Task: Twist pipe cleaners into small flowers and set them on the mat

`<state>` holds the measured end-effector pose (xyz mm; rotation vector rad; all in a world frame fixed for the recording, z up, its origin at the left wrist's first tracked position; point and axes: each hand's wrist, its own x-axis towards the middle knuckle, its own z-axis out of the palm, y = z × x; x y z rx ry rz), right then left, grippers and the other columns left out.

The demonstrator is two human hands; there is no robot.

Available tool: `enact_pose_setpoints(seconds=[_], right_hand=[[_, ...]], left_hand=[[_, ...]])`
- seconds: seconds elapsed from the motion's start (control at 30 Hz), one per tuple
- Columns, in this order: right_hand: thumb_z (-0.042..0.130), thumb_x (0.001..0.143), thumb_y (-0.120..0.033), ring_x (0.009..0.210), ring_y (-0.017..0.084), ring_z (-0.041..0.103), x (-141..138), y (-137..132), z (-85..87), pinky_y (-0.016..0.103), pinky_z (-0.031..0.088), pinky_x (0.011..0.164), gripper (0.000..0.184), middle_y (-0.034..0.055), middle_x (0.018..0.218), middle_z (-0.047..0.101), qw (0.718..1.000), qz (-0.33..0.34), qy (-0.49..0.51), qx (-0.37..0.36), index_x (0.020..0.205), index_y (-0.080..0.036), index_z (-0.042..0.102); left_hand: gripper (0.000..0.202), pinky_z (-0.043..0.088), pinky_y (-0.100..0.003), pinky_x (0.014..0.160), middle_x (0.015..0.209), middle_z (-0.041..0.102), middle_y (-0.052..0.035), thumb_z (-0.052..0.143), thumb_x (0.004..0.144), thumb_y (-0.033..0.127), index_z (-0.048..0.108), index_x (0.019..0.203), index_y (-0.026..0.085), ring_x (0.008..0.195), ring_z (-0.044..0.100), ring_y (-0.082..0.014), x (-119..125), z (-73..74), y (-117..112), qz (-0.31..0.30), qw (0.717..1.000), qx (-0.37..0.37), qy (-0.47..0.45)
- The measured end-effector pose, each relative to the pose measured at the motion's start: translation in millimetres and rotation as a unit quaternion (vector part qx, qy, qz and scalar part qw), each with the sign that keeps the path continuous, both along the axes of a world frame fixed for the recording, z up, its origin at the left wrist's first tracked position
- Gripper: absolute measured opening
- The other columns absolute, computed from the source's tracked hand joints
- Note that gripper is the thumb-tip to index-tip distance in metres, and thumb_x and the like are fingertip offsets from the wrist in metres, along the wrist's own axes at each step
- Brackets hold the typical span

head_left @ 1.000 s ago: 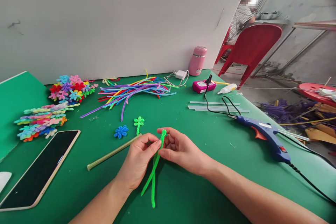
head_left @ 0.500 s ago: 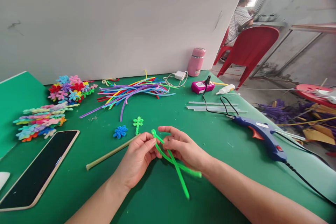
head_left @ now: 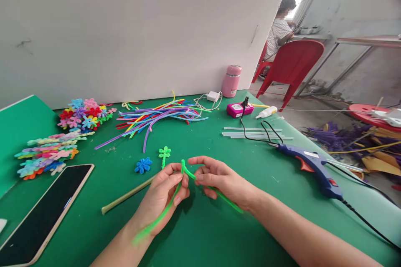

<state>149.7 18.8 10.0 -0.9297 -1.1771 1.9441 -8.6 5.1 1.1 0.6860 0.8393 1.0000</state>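
Both my hands pinch one bright green pipe cleaner (head_left: 184, 172) above the green table (head_left: 219, 233). My left hand (head_left: 163, 194) holds one leg, which trails down to the left past my wrist. My right hand (head_left: 219, 179) holds the other leg, which runs down to the right under my palm. The bend of the pipe cleaner sticks up between my fingertips. Just beyond my hands lie a small green pipe-cleaner flower (head_left: 164, 153), a blue flower (head_left: 143, 165) and a pale green stick (head_left: 127, 195).
A phone (head_left: 44, 212) lies front left. Piles of coloured flowers (head_left: 46, 152) and loose pipe cleaners (head_left: 156, 116) sit further back. A blue glue gun (head_left: 313, 167), glue sticks (head_left: 253, 132), a pink bottle (head_left: 231, 81) and a pink box (head_left: 239, 109) are at right. A person sits beyond a red chair (head_left: 291, 66).
The pipe cleaner's two legs have spread apart: one swung from the right to the left under my left hand. The camera tilted up slightly.
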Motion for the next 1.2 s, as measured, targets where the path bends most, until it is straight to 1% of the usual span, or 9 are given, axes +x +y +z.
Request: enact_pose_setpoints(seconds=[0.13, 0.3, 0.43, 0.6, 0.8, 0.93, 1.03, 1.1, 1.2], right_hand=[[0.056, 0.073, -0.023, 0.047, 0.004, 0.043, 1, 1, -6.8, 0.020, 0.033, 0.046, 0.037, -0.0057, 0.065, 0.047, 0.997, 0.019, -0.036, 0.064, 0.106, -0.015, 0.043], [0.057, 0.073, -0.023, 0.052, 0.006, 0.043, -1, -2, -12.3, 0.021, 0.038, 0.047, 0.039, -0.0052, 0.065, 0.045, 0.992, 0.047, -0.067, 0.093, 0.108, -0.016, 0.042], [0.058, 0.074, -0.029, 0.058, 0.008, 0.046, -3, -4, -12.1, 0.021, 0.039, 0.049, 0.045, -0.0021, 0.074, 0.047, 0.990, 0.044, -0.080, 0.108, 0.114, -0.017, 0.039], [0.058, 0.075, -0.036, 0.058, 0.008, 0.045, -6, -5, -16.1, 0.024, 0.036, 0.054, 0.049, -0.0047, 0.064, 0.046, 0.985, 0.008, -0.084, 0.153, 0.115, -0.015, 0.039], [0.062, 0.072, -0.040, 0.058, 0.008, 0.046, -9, -8, -14.1, 0.024, 0.034, 0.055, 0.048, -0.0055, 0.062, 0.046, 0.989, 0.011, -0.049, 0.137, 0.109, -0.016, 0.043], [0.066, 0.068, -0.038, 0.056, 0.010, 0.056, -9, -8, -9.0, 0.020, 0.030, 0.046, 0.051, -0.0047, 0.062, 0.050, 0.999, 0.042, 0.014, 0.031, 0.108, -0.017, 0.042], [0.068, 0.066, -0.035, 0.049, 0.008, 0.055, -6, -6, -7.6, 0.017, 0.028, 0.041, 0.054, -0.0024, 0.067, 0.055, 0.997, 0.066, 0.029, -0.035, 0.109, -0.018, 0.042], [0.069, 0.065, -0.035, 0.046, 0.006, 0.053, -4, -5, -7.9, 0.017, 0.031, 0.041, 0.057, -0.0013, 0.070, 0.058, 0.996, 0.077, 0.032, -0.044, 0.112, -0.018, 0.041], [0.069, 0.065, -0.037, 0.045, 0.005, 0.052, -4, -5, -8.8, 0.018, 0.032, 0.043, 0.058, -0.0019, 0.068, 0.058, 0.997, 0.078, 0.016, -0.024, 0.113, -0.017, 0.042]], left_hand=[[0.011, 0.030, -0.020, 0.044, 0.057, 0.054, 0.0028, 0.046, 0.080, 0.018, 0.055, 0.085, 0.016, 0.037, 0.039, -0.0037, 0, 0.6, 2, -0.034, 0.999, -0.005, -0.003], [0.012, 0.031, -0.019, 0.043, 0.053, 0.052, 0.0037, 0.054, 0.078, 0.027, 0.056, 0.074, 0.016, 0.040, 0.044, -0.0056, 2, -0.2, 2, 0.000, 0.999, 0.001, 0.041], [0.013, 0.037, -0.020, 0.048, 0.056, 0.053, 0.0038, 0.058, 0.075, 0.026, 0.057, 0.068, 0.015, 0.044, 0.048, -0.0063, 5, -2.5, 0, 0.019, 0.997, 0.026, 0.074], [0.014, 0.038, -0.020, 0.048, 0.057, 0.051, 0.0044, 0.060, 0.073, 0.026, 0.057, 0.064, 0.016, 0.046, 0.047, -0.0068, 8, -1.9, -6, 0.013, 0.995, 0.042, 0.088], [0.021, 0.037, -0.019, 0.045, 0.052, 0.045, 0.0054, 0.060, 0.073, 0.028, 0.052, 0.058, 0.015, 0.045, 0.044, -0.0066, 8, -2.2, -7, 0.023, 0.993, 0.047, 0.106], [0.018, 0.037, -0.019, 0.043, 0.055, 0.047, 0.0040, 0.059, 0.074, 0.028, 0.055, 0.062, 0.016, 0.049, 0.048, -0.0085, 8, 0.1, -10, 0.007, 0.996, 0.043, 0.081], [0.014, 0.037, -0.020, 0.043, 0.055, 0.053, 0.0013, 0.054, 0.078, 0.028, 0.058, 0.071, 0.017, 0.053, 0.052, -0.0116, 9, 4.4, -10, -0.037, 0.999, 0.009, 0.031], [0.016, 0.034, -0.020, 0.043, 0.054, 0.055, 0.0003, 0.053, 0.079, 0.030, 0.058, 0.072, 0.017, 0.053, 0.053, -0.0124, 8, 6.8, -10, -0.065, 0.998, -0.005, 0.017], [0.017, 0.031, -0.020, 0.044, 0.052, 0.055, 0.0001, 0.057, 0.075, 0.030, 0.056, 0.065, 0.016, 0.053, 0.054, -0.0124, 8, 8.1, -10, -0.072, 0.997, -0.007, 0.040]])
